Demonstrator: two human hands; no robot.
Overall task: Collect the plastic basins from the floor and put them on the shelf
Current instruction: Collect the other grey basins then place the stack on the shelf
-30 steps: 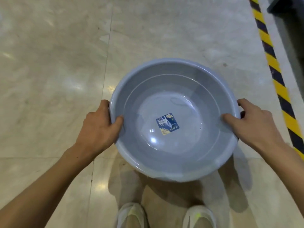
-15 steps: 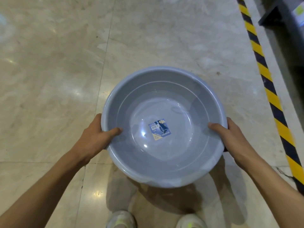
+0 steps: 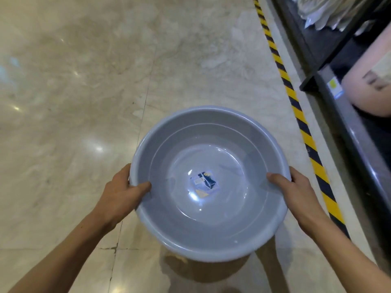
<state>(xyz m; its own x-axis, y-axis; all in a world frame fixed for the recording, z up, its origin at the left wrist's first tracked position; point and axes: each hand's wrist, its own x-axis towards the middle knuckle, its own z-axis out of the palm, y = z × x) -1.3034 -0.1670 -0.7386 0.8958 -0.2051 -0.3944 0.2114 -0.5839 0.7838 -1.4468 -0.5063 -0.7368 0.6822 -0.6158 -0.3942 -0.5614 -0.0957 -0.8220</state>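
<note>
Item, as I see it from the head camera: one grey-blue plastic basin [image 3: 209,229], round, mouth up, carried above the floor [image 3: 84,102] and casting a shadow on the tiles below it.

Label [image 3: 204,182]: blue and white sticker on the basin's inner bottom, near the middle; print too blurred to read.

Left hand [image 3: 120,193]: grips the basin's left rim, thumb curled over onto the inner wall, fingers hidden behind the outside.

Right hand [image 3: 296,193]: grips the opposite rim in the same way, thumb inside, fingers wrapped round the outer edge.

Floor: polished beige marble tiles with bright light reflections.

Hazard tape [image 3: 296,106]: yellow-and-black striped line running down the floor, just right of the basin.

Shelf [image 3: 347,123]: dark metal unit beyond the tape at right, holding a pale pink basin [image 3: 368,81] on its lower level and wrapped white goods [image 3: 325,11] further back.
</note>
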